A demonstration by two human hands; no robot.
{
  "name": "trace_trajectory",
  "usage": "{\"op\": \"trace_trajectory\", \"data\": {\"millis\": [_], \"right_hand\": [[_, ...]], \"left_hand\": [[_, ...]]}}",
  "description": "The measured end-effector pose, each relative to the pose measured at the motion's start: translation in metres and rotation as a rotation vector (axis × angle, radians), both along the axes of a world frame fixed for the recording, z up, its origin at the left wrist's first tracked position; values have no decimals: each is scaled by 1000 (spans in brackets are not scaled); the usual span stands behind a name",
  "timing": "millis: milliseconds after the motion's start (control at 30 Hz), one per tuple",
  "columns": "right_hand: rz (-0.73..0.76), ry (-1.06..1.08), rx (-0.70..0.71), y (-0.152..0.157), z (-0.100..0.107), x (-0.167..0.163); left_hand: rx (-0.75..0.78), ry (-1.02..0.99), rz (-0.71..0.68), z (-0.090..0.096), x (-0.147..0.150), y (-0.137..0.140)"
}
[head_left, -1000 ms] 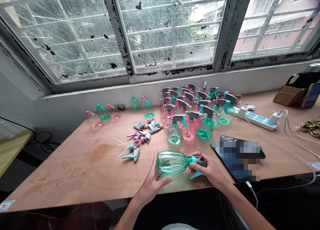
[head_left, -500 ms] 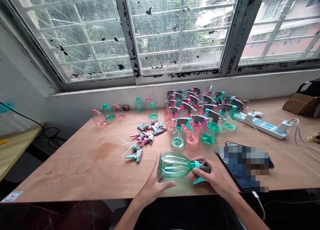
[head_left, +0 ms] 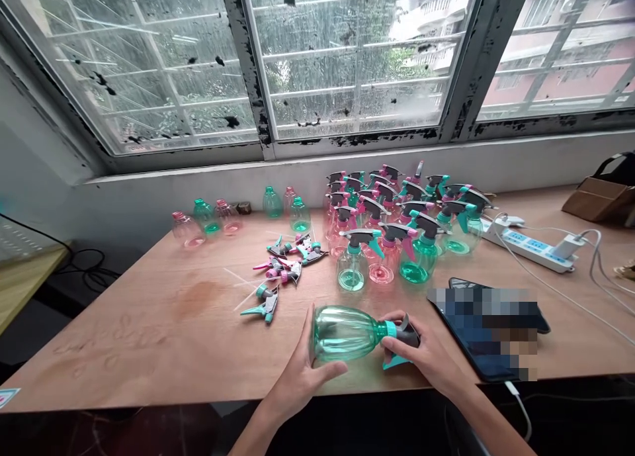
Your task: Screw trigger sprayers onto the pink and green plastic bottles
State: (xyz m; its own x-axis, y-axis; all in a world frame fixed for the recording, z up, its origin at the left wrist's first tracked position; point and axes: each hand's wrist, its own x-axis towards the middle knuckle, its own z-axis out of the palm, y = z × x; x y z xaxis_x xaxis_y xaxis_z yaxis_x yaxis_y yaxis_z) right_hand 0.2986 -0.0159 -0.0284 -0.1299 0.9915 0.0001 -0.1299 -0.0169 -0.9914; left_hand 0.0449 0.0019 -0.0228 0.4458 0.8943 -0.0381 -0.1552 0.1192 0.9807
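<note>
Between both hands [head_left: 301, 378]: ribbed, translucent green bottle [head_left: 344, 333], plastic spray head [head_left: 408, 335]

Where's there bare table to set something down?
Left of the loose spray heads, the table is bare toward its left edge; a smaller gap separates those heads from the three leftmost topless bottles. It's crowded beyond the right hand, where spray bottles stand packed, a power strip beside them.

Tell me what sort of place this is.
Probably a small workshop or workroom: loose spray heads lie on a wooden table beside a cluster of upright spray bottles, and a green spray bottle is in hand.
</note>
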Motion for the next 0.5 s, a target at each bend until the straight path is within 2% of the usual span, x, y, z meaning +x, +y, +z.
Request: {"op": "trace_trajectory", "data": {"millis": [233,400,500], "right_hand": [[-55,21,-51,2,-5,0],[-65,42,-110,3,-13,1],[-65,75,-188,1,-16,0]], "left_hand": [[-90,19,-21,-2,-4,3],[-41,21,35,-23,-5,4],[-84,31,58,-39,-10,11]]}}
